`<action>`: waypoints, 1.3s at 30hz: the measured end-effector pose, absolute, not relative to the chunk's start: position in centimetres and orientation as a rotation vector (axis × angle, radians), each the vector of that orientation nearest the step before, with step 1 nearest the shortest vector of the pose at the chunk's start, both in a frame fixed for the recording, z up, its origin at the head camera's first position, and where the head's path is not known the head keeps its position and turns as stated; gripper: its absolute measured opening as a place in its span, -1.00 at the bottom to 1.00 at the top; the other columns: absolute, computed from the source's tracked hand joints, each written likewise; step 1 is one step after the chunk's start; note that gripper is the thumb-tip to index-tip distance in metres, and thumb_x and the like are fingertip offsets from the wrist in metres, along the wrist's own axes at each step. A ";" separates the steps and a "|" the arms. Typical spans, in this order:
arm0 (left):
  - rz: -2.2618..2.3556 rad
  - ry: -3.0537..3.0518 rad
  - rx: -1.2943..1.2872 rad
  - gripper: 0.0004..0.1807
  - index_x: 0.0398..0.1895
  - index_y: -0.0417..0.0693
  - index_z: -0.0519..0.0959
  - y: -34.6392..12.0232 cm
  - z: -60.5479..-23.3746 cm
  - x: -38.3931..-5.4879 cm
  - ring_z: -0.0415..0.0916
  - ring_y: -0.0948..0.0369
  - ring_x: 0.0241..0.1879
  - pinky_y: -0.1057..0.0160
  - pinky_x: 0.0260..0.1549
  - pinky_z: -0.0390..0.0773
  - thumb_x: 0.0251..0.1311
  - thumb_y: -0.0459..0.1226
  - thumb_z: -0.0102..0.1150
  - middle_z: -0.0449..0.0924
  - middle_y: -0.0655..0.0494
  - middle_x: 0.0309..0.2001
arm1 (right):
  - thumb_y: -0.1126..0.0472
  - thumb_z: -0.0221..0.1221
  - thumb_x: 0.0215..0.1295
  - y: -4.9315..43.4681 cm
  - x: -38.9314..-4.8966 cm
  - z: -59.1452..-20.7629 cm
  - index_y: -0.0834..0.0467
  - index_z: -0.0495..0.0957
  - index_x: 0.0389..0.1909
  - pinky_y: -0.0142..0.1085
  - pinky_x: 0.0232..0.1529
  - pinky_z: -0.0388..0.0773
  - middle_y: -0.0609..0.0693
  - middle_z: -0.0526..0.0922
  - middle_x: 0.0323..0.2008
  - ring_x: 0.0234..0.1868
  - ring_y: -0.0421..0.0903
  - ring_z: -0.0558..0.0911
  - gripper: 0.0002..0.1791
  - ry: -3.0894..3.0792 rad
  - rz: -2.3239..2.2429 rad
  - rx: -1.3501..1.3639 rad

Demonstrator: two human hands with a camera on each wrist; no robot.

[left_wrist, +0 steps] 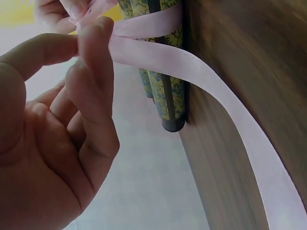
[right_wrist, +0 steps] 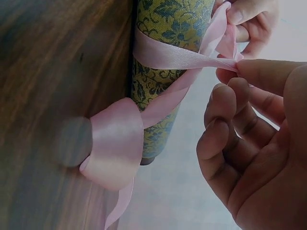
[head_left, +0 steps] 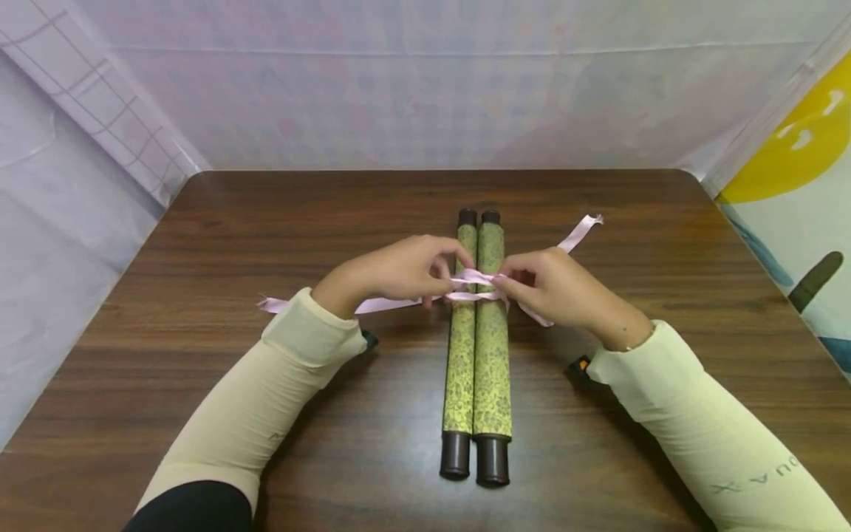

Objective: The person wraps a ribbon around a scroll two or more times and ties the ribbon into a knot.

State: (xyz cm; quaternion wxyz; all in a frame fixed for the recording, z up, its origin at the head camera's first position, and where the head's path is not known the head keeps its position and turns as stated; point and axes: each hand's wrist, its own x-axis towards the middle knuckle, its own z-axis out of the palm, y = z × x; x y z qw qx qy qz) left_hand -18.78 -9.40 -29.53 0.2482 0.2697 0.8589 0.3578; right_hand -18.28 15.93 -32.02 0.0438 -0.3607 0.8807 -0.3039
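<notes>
Two rolled scrolls lie side by side, the left scroll (head_left: 460, 369) and the right scroll (head_left: 493, 369), both in yellow-green floral cloth with dark end knobs. A pink satin ribbon (head_left: 473, 296) crosses them around the middle. Above the left scroll, my left hand (head_left: 405, 270) pinches the ribbon (left_wrist: 158, 57) between thumb and finger. My right hand (head_left: 558, 292) pinches another part of the ribbon (right_wrist: 163, 54) above the right scroll, close to the left fingertips. One ribbon tail runs left under my left wrist; the other side loops to the right, partly hidden behind my right hand.
The scrolls rest on a brown wood-grain table (head_left: 372, 443). Its far edge meets a pale curtain (head_left: 425, 103). At right hangs a cloth with a yellow print (head_left: 791, 140). Small dark devices show under both sleeve cuffs.
</notes>
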 end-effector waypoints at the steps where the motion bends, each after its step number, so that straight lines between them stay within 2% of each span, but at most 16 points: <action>1: 0.985 2.342 0.728 -0.59 0.23 -0.01 0.46 -9.5 -29.5 -18.8 0.67 -0.06 -0.44 0.13 -0.46 0.66 0.34 -0.41 0.12 0.73 -0.11 -0.26 | 0.11 0.14 0.48 16.0 -18.3 -32.0 0.02 0.64 -0.42 -0.37 -0.71 0.38 -0.04 0.62 -0.63 -0.76 -0.26 0.42 -0.76 2.686 -0.932 -1.094; 5: 1.029 2.346 0.721 -0.61 0.21 -0.01 0.50 -9.7 -29.3 -18.7 0.70 -0.06 -0.38 0.12 -0.42 0.67 0.34 -0.40 0.14 0.74 -0.08 -0.22 | 0.12 0.12 0.49 16.1 -18.3 -32.1 0.04 0.63 -0.42 -0.36 -0.78 0.36 0.00 0.58 -0.67 -0.80 -0.23 0.43 -0.75 2.648 -0.950 -1.065; 10: 1.096 2.351 0.743 -0.71 0.08 0.01 0.58 -10.1 -29.3 -18.7 0.69 0.06 -0.39 0.15 -0.35 0.69 0.33 -0.37 0.18 0.74 -0.03 -0.23 | 0.12 0.13 0.48 16.4 -18.3 -32.1 0.05 0.65 -0.40 -0.36 -0.76 0.37 0.00 0.57 -0.69 -0.78 -0.24 0.43 -0.76 2.645 -0.964 -1.067; 13: 1.115 2.351 0.748 -0.79 -0.02 -0.01 0.60 -10.3 -29.2 -18.6 0.66 0.08 -0.43 0.06 -0.34 0.68 0.31 -0.36 0.20 0.73 -0.03 -0.26 | 0.11 0.14 0.48 16.4 -18.4 -32.1 0.04 0.65 -0.40 -0.37 -0.72 0.38 -0.03 0.58 -0.68 -0.75 -0.25 0.44 -0.76 2.660 -0.969 -1.078; 17: 1.121 2.327 0.749 -0.82 -0.08 -0.10 0.60 -10.8 -29.3 -18.6 0.61 0.00 -0.43 -0.07 -0.34 0.66 0.28 -0.39 0.17 0.69 -0.09 -0.27 | 0.13 0.14 0.48 16.5 -18.5 -32.1 0.06 0.65 -0.41 -0.37 -0.69 0.41 -0.05 0.59 -0.66 -0.74 -0.25 0.47 -0.76 2.652 -0.979 -1.080; 19: 1.120 2.315 0.748 -0.81 -0.07 -0.13 0.59 -11.1 -29.4 -18.6 0.59 0.03 -0.45 -0.05 -0.38 0.65 0.27 -0.40 0.15 0.68 -0.14 -0.26 | 0.15 0.14 0.47 16.6 -18.5 -32.1 0.07 0.64 -0.41 -0.36 -0.69 0.42 -0.05 0.59 -0.66 -0.73 -0.25 0.48 -0.77 2.646 -0.986 -1.085; 22: 1.108 2.310 0.738 -0.79 -0.06 -0.13 0.59 -11.5 -29.5 -18.6 0.53 0.14 -0.53 0.11 -0.47 0.62 0.25 -0.41 0.14 0.67 -0.19 -0.26 | 0.16 0.17 0.45 16.5 -18.5 -32.1 0.07 0.65 -0.41 -0.37 -0.66 0.42 -0.07 0.59 -0.65 -0.70 -0.27 0.46 -0.79 2.673 -0.975 -1.115; 26: 1.087 2.310 0.724 -0.75 -0.03 -0.14 0.58 -12.0 -29.4 -18.5 0.50 0.14 -0.56 0.26 -0.54 0.54 0.23 -0.42 0.13 0.66 -0.17 -0.30 | 0.18 0.18 0.43 16.4 -18.5 -32.2 0.07 0.65 -0.41 -0.37 -0.62 0.40 -0.08 0.59 -0.65 -0.67 -0.28 0.43 -0.80 2.703 -0.951 -1.146; 32: 0.973 2.379 0.750 -0.75 -0.01 -0.09 0.59 -13.0 -29.1 -18.5 0.50 0.14 -0.46 0.26 -0.46 0.50 0.27 -0.38 0.12 0.63 0.00 -0.38 | 0.19 0.17 0.44 16.3 -18.6 -32.3 0.07 0.63 -0.45 -0.39 -0.61 0.36 -0.10 0.55 -0.65 -0.65 -0.29 0.39 -0.78 2.733 -0.923 -1.168; 39: 0.900 2.447 0.701 -0.80 -0.02 -0.07 0.62 -15.0 -28.8 -18.5 0.42 0.20 -0.52 0.26 -0.47 0.44 0.34 -0.26 0.17 0.60 0.06 -0.44 | 0.18 0.16 0.44 16.3 -18.6 -32.2 0.07 0.65 -0.43 -0.38 -0.55 0.36 -0.15 0.51 -0.62 -0.61 -0.26 0.38 -0.78 2.774 -0.888 -1.155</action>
